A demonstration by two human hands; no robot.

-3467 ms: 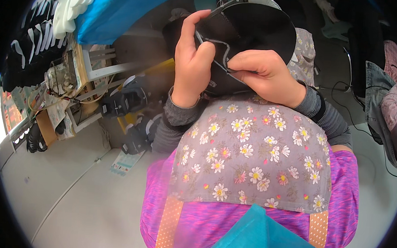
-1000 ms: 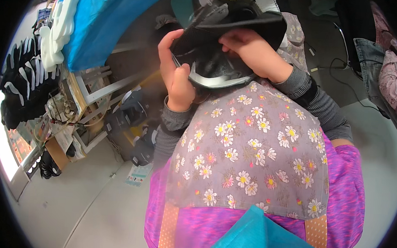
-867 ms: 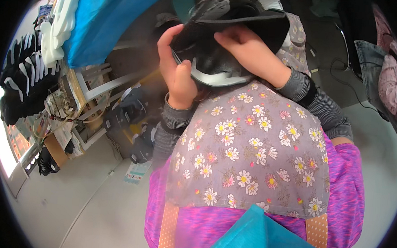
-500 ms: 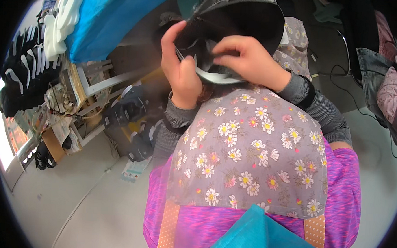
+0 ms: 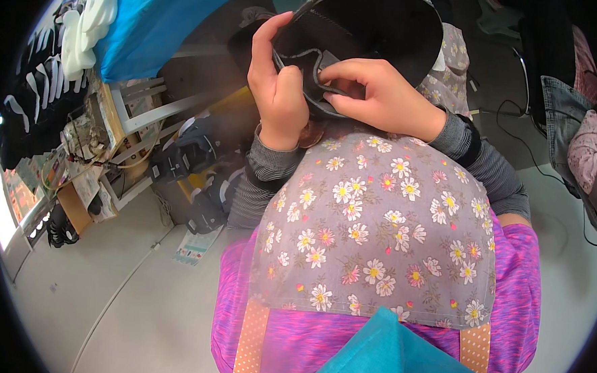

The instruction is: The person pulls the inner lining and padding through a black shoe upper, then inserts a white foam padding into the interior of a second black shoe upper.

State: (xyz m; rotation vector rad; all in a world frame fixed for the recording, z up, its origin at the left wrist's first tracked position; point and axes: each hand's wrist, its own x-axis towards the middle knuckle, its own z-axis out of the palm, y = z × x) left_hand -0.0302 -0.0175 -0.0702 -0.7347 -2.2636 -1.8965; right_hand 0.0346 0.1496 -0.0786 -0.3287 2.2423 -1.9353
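Observation:
A black cap-like item (image 5: pixel 381 32) with a wide rounded opening is held up in front of me. Around its near opening runs a dark band with a stitched edge (image 5: pixel 305 54). My left hand (image 5: pixel 278 94) grips the band's left side, thumb on the near side and index finger stretched up along the edge. Thumb and index finger of my right hand (image 5: pixel 377 96) pinch the band near its middle. A small pale piece (image 5: pixel 329 58) shows beside the right fingertips, too small to name. The far side of the item is cut off by the frame.
At left stand a bright blue cover (image 5: pixel 158 27), stacked white pieces (image 5: pixel 84 33), black pieces with white strips (image 5: pixel 36 105) and a metal-framed table (image 5: pixel 130 117). Dark grey items (image 5: pixel 199 147) are piled below. Denim (image 5: pixel 561 126) hangs right, near a cable (image 5: pixel 539 165).
The black item has tilted and shifted slightly up and right. The band's white inner side has turned out of view, showing dark. My hands moved slightly right, still on the band.

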